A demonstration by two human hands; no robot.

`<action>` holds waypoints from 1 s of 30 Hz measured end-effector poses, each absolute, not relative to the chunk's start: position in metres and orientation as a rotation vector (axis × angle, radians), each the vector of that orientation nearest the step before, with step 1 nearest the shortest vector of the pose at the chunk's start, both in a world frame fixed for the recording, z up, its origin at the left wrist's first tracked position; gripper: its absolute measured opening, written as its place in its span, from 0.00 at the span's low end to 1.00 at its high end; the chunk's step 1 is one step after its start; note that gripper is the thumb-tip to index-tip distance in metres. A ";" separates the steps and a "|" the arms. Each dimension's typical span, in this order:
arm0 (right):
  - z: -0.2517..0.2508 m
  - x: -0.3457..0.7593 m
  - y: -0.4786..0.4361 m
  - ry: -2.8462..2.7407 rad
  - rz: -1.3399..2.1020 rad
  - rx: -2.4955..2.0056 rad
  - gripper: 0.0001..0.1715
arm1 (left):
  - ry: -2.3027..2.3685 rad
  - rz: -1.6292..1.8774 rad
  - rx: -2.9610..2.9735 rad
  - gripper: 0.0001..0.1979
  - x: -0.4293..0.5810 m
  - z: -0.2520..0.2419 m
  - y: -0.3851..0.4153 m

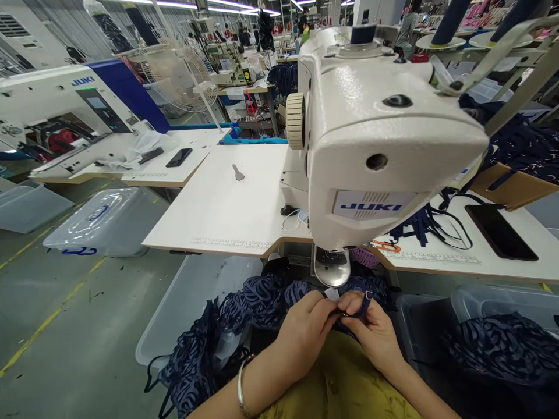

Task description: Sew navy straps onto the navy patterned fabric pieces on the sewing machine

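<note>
Just below the sewing machine's free arm point(332, 270), my two hands meet close together. My left hand point(305, 326) is closed, thumb and fingers pinching the dark end of a narrow navy strap. Across from it, my right hand point(371, 329) is closed on the same navy strap point(363, 307), which loops over its fingers and carries a small ring or slider near the top. A small white label point(332, 294) shows just above the fingertips. Navy patterned garments point(257, 299) hang in a bunch behind and left of my hands. The exact spot being pinched is hidden by my fingers.
The white machine head point(393, 134) stands right above my hands. A phone point(502, 231), navy straps point(421, 224) and orange snips point(385, 246) lie on the right table. Clear plastic bins point(174, 308) stand below on both sides. A metal piece point(238, 172) lies on the left table.
</note>
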State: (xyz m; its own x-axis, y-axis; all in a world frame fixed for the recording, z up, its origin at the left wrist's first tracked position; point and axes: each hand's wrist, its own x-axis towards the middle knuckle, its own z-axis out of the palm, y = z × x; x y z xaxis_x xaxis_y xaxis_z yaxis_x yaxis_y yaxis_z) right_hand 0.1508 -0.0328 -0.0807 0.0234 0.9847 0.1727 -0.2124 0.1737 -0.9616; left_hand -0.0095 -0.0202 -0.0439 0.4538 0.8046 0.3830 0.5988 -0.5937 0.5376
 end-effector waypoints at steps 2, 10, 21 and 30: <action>-0.080 0.150 -0.032 -1.144 1.091 -0.884 0.07 | 1.192 0.899 2.450 0.14 -0.009 -0.043 -0.022; -0.075 0.151 -0.028 -1.163 1.020 -0.834 0.05 | 1.254 0.828 2.694 0.09 -0.012 -0.041 -0.028; -0.060 0.157 -0.031 -1.119 1.249 -1.145 0.08 | 1.305 0.748 2.456 0.14 -0.008 -0.026 -0.021; -0.034 0.161 -0.001 -1.347 1.044 -1.346 0.09 | 1.275 0.762 2.336 0.05 -0.010 0.000 0.006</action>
